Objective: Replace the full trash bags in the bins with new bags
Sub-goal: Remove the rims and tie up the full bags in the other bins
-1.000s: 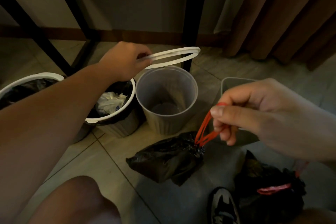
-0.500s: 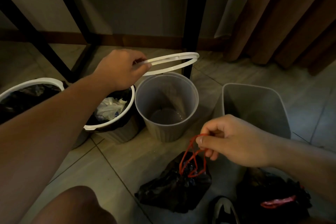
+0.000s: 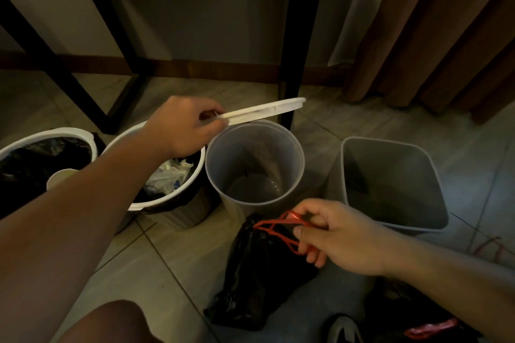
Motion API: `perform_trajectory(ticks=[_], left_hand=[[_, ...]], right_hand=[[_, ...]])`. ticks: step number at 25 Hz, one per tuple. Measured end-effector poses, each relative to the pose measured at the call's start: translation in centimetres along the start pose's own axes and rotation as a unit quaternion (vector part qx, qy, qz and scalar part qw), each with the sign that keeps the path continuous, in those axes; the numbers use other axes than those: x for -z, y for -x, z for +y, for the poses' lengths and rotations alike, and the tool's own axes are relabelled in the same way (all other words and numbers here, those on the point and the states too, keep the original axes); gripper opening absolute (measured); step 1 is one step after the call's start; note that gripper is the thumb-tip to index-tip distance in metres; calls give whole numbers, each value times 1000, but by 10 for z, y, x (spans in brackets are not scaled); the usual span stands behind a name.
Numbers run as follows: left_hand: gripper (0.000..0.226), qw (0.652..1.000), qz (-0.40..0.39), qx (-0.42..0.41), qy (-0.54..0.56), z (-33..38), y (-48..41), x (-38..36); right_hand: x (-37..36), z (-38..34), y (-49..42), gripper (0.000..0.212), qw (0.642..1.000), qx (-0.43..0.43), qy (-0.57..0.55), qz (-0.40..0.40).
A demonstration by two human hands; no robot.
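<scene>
My left hand grips a white plastic bin ring and holds it in the air above the round grey bin, which has no bag in it. My right hand pinches the red drawstring of a full black trash bag that lies on the floor in front of that bin. To the right stands a square grey bin, also bagless. Two round bins on the left, one in the middle-left and one at the far left, hold black bags with rubbish.
A second tied black bag with a red tie lies at the bottom right beside a shoe. Black table legs stand behind the bins. Brown curtains hang at the back right. My knee is at the bottom left.
My right hand has lowered the black bag by its drawstring from in the air down onto the floor. The view has tilted, bringing the square bin fully into sight.
</scene>
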State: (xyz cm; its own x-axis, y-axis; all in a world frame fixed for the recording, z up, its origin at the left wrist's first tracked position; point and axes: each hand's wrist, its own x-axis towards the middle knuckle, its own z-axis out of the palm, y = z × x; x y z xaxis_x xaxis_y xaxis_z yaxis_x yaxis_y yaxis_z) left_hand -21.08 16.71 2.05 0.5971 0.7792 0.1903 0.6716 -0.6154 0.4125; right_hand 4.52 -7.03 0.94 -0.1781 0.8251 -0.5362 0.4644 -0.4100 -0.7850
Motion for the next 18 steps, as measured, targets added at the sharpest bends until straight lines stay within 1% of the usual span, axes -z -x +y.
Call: perform_trajectory(ticks=[2, 3, 6, 7, 11, 13, 16, 18], left_hand=[[31, 1000, 11, 17, 22, -3, 1, -4], [31, 999, 13, 20, 27, -4, 1, -7], [37, 999, 19, 14, 32, -3, 3, -13], [38, 999, 17, 12, 35, -2, 3, -15], [39, 999, 11, 10, 45, 1, 3, -18], [35, 998, 44, 23, 50, 2, 4, -17], [26, 993, 86, 50, 67, 4, 2, -13], [27, 993, 82, 45, 66, 6, 1, -11]], right_hand=[[-4, 2, -1, 17, 1000, -18, -9, -4], [-6, 3, -1, 17, 999, -27, 7, -20], [-9, 6, 3, 10, 990, -40, 102, -90], [-8, 6, 4, 11, 984, -36, 137, -105], [-5, 3, 9, 27, 940, 15, 310, -142], [-3, 2, 10, 29, 933, 22, 332, -134], [2, 4, 10, 26, 950, 37, 303, -65], [4, 6, 10, 25, 960, 53, 272, -39]])
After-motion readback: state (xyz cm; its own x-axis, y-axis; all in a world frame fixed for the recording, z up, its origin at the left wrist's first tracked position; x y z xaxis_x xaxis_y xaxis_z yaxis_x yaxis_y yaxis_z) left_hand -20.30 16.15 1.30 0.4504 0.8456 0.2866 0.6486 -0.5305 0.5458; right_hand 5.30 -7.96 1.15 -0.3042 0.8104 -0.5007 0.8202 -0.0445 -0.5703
